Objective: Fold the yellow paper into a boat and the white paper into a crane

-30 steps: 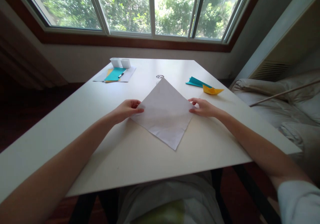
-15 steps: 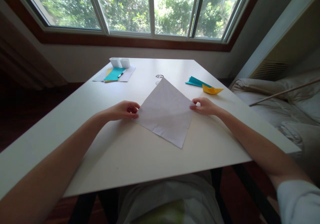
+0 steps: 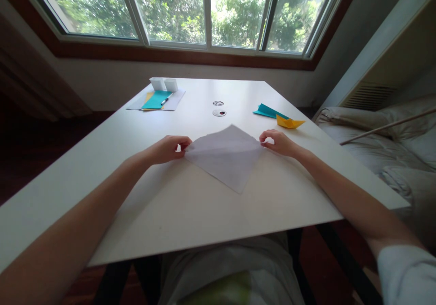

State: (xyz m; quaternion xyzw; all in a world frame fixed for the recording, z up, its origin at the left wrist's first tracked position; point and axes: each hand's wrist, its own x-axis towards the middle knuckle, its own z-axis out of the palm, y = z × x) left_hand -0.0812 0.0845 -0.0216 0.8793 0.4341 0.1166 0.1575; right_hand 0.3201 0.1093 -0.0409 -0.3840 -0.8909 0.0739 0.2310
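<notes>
The white paper sheet (image 3: 225, 157) is at mid-desk (image 3: 204, 225), one corner toward the window (image 3: 170, 14), another toward the person. The left hand (image 3: 170, 149) has its grip pinching the left corner between thumb and fingers; the right hand (image 3: 278, 142) pinches the right corner likewise. White desktop stretches between the sheet's near corner and the near edge. Past the right hand, near the right edge, sit a yellow paper boat (image 3: 289, 122) and a teal folded paper (image 3: 269, 111) (whether they touch, I cannot tell). At far left, a pen (image 3: 166, 99) lies on stacked papers (image 3: 155, 100). Trees (image 3: 238, 14) show outside.
</notes>
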